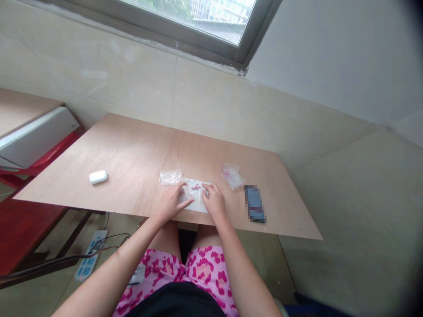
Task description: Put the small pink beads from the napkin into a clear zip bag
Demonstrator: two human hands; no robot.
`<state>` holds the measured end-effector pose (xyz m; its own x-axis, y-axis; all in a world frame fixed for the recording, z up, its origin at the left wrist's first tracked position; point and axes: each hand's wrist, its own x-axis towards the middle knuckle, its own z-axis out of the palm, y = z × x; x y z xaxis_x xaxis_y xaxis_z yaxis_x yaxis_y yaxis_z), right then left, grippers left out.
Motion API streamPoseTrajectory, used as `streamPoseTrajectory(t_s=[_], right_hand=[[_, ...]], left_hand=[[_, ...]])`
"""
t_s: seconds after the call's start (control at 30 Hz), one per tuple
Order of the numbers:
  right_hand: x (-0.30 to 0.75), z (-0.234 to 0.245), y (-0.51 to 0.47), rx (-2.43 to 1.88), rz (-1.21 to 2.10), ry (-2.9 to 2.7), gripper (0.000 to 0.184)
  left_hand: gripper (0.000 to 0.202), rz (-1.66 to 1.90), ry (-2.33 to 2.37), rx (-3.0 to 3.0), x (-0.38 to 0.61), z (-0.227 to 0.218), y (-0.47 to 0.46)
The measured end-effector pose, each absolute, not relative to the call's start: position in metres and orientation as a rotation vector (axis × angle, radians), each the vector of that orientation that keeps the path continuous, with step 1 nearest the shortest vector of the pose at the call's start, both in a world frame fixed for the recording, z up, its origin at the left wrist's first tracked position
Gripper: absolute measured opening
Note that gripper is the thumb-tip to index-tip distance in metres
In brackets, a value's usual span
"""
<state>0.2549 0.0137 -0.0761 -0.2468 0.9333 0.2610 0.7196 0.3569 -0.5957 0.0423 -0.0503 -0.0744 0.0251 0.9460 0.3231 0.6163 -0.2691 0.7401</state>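
Pretty simple setup here: a clear plastic packet (194, 201) with a white backing is being held down on a plywood tabletop (132, 149), right at the near edge, just in front of the person. The left hand (170, 203) is laid on its left end, fingers spread and not clenched, so nothing seems to be gripped by it. The right hand (214, 201) is curled a bit over the right end, with its fingertips (206, 189) pressed near the red beads (196, 187) inside. Whether a bead or the plastic is actually being pinched can't be told from this angle. A thin red cord (187, 190) is looped just by the left hand.

Just behind sits a crumpled clear bag (170, 177), touching the packet. Further right, a second clear bag (233, 176) with something pink inside is lying near a dark flat object (255, 204) that's been blurred out. Well off to the left, a white oval bar (98, 177) is lying on the wood — soap maybe, hard to say.
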Motion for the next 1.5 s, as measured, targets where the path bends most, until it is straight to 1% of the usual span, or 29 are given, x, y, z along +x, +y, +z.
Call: streamPoseTrajectory(t_s=[0.1, 0.4, 0.5, 0.63, 0.7, 0.77, 0.83, 0.9, 1.0, 1.07, 1.17, 1.33, 1.5], right_hand=[[0.257, -0.077, 0.014, -1.441, 0.473, -1.996, 0.021], [0.259, -0.077, 0.016, -1.461, 0.486, -2.023, 0.015], [0.256, -0.071, 0.017, -1.465, 0.619, -1.875, 0.015], [0.240, -0.058, 0.013, -1.403, 0.954, -1.565, 0.024], [0.230, -0.051, 0.009, -1.308, 1.080, -1.563, 0.027], [0.223, -0.045, 0.008, -1.227, 1.121, -1.657, 0.027], [0.223, -0.043, 0.011, -1.238, 1.069, -1.705, 0.028], [0.229, -0.046, 0.017, -1.339, 0.920, -1.720, 0.030], [0.242, -0.056, 0.026, -1.462, 0.661, -1.867, 0.027], [0.248, -0.063, 0.029, -1.472, 0.568, -1.996, 0.032], [0.252, -0.071, 0.027, -1.451, 0.516, -2.093, 0.031], [0.256, -0.076, 0.024, -1.445, 0.498, -2.051, 0.019], [0.259, -0.080, 0.024, -1.441, 0.495, -2.073, 0.017]], left_hand=[[0.059, 1.122, 1.597, 1.910, 0.043, -0.074, -0.050], [0.058, 1.108, 1.603, 1.927, 0.042, -0.071, -0.050], [0.058, 1.100, 1.607, 1.925, 0.042, -0.070, -0.051], [0.058, 1.089, 1.607, 1.920, 0.043, -0.070, -0.051], [0.058, 1.092, 1.604, 1.915, 0.043, -0.070, -0.051], [0.058, 1.097, 1.603, 1.908, 0.043, -0.071, -0.051], [0.058, 1.100, 1.602, 1.900, 0.043, -0.072, -0.051], [0.059, 1.103, 1.599, 1.893, 0.043, -0.073, -0.051], [0.059, 1.104, 1.589, 1.887, 0.043, -0.073, -0.051], [0.058, 1.112, 1.580, 1.879, 0.043, -0.073, -0.051], [0.057, 1.122, 1.577, 1.862, 0.044, -0.072, -0.051], [0.058, 1.125, 1.575, 1.844, 0.044, -0.070, -0.052], [0.058, 1.102, 1.577, 1.851, 0.043, -0.072, -0.051]])
